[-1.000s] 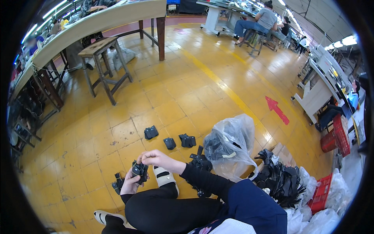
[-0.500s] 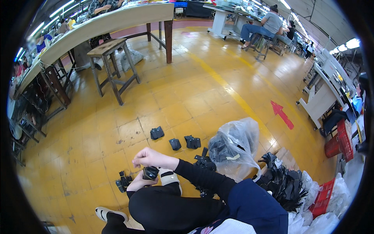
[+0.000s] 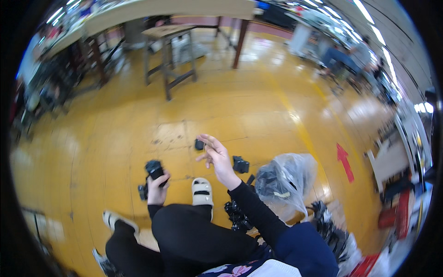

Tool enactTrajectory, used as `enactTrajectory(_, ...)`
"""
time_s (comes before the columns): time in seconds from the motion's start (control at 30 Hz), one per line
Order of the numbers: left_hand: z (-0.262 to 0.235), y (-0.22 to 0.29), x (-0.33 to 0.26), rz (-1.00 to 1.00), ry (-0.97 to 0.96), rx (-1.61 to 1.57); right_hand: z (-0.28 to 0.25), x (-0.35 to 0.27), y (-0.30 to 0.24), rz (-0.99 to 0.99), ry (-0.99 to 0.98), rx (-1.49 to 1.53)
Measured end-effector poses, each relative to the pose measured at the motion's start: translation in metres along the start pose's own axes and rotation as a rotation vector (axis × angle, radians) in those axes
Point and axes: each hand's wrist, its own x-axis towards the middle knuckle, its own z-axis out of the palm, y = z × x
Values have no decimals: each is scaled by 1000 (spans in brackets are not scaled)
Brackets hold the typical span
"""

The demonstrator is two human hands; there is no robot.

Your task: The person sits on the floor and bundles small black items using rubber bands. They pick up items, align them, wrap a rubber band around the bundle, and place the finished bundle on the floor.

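The small black part (image 3: 154, 169) sat gripped in the person's left hand (image 3: 157, 187), fingers closed round its lower end, held low just above the yellow floor (image 3: 115, 134) beside the raised knee. A second black piece (image 3: 142, 191) lay on the floor right by that hand, partly hidden behind it. The right hand (image 3: 216, 156) was lifted and spread, fingers loosely apart and holding nothing that I could make out, hovering near two more black pieces, one (image 3: 199, 144) just past the fingertips and another (image 3: 240, 164) off to the right of the wrist. So, as I judged it, only a few parts had been laid out singly on the floor, while most of the work was left: a clear plastic bag (image 3: 288, 182) at the person's right side looked full of dark pieces, a cluster of black parts (image 3: 236, 216) lay against the leg, and a further dark heap (image 3: 330, 226) spread beyond the bag. A white sandal (image 3: 202, 193) rested between the two hands. Farther off stood a wooden stool (image 3: 168, 55) and a long counter (image 3: 175, 9), with a red arrow (image 3: 344, 161) painted on the floor.
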Motion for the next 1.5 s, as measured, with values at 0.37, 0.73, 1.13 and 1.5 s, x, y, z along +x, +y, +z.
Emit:
enactTrajectory(0.37, -2, -5, -3, -244, -666, 754, 64, 3, 13, -110, -855, -969)
enactTrajectory(0.73, -18, 14, -5, -93, 15, -224, 64, -16, 50, -149, 72, 60)
enactTrajectory(1.13, -29, -10, 2, -202, -408, 860, 34, -6, 94, -27, -498, -884)
enactTrajectory(1.5, -167, -71, 21, -84, 391, 214, -86, -49, 183, 388, 237, -158)
